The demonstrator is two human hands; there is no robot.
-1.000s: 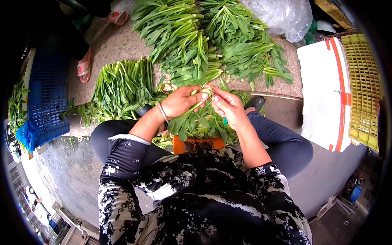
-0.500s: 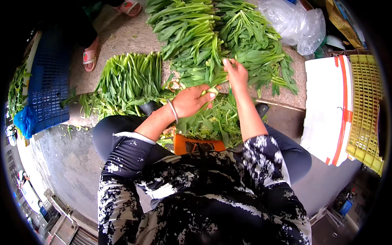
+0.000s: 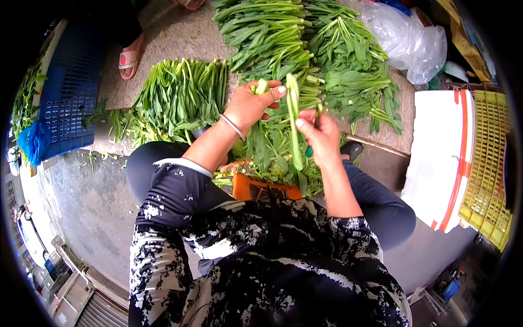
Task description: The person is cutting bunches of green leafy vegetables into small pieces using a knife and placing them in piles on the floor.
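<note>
My left hand (image 3: 251, 106) is closed round a short bunch of green stalks (image 3: 262, 86), their pale ends showing above the fingers. To its right, my right hand (image 3: 320, 135) has curled fingers, and a small teal end (image 3: 309, 151) shows below them; what it belongs to is hidden. A long pale-green leafy strip (image 3: 295, 122) hangs upright between the hands, by my right thumb; I cannot tell whether the thumb grips it. Under both hands lies a heap of loose leaves and trimmings (image 3: 272, 155).
Leafy greens lie in a neat row (image 3: 180, 95) at left and in large piles (image 3: 267, 41) ahead. A blue crate (image 3: 71, 103) stands left. Right are a white foam box (image 3: 436, 158), a yellow crate (image 3: 487, 163) and clear plastic (image 3: 406, 41). Another person's sandalled foot (image 3: 129, 62) is at far left.
My hands have moved apart: the left went up, the right down and closer to me. The long green strip now shows between them. The other person's feet sit differently in view.
</note>
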